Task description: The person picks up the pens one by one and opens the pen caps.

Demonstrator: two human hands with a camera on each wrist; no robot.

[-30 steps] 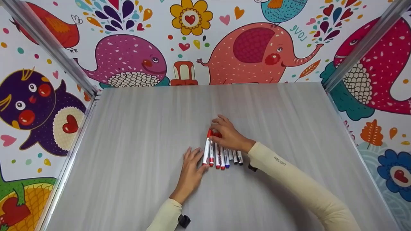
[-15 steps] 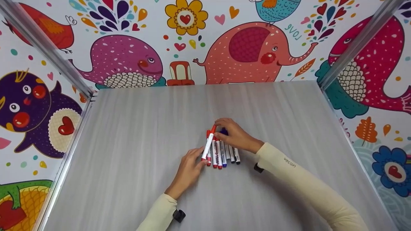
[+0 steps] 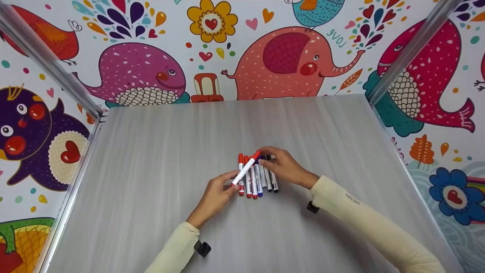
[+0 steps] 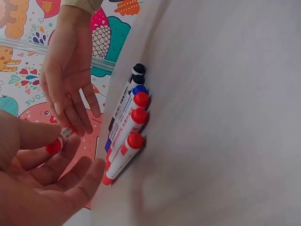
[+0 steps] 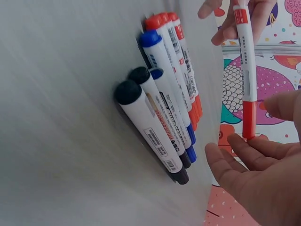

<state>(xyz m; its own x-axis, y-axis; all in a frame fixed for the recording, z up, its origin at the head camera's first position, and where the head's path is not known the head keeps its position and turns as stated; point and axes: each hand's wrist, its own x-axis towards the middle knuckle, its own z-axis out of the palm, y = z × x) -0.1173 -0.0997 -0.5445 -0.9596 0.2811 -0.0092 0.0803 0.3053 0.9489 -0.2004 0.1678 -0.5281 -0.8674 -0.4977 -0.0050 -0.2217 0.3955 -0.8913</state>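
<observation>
My left hand (image 3: 212,197) pinches the lower end of a white marker with a red cap (image 3: 244,170), thumb on one side and fingers on the other. The marker slants up to the right above a row of markers. My right hand (image 3: 286,167) is at the cap; in the right wrist view its fingertips (image 5: 247,141) meet the cap's end while the thumb stands a little apart. Beneath, red markers (image 4: 124,157), blue markers (image 5: 157,52) and black markers (image 5: 148,125) lie side by side on the table, with red to the left and black to the right.
The grey wood-grain table (image 3: 163,144) spreads around the markers. Walls printed with cartoon animals (image 3: 288,64) stand behind and at both sides, with metal posts (image 3: 409,53) at the back corners. Black wrist straps (image 3: 202,248) sit over the pale sleeves (image 3: 172,250).
The red-capped marker has been raised from the left of the row and tilted right. The left hand now grips its lower end; the right hand has shifted right and its fingers have loosened.
</observation>
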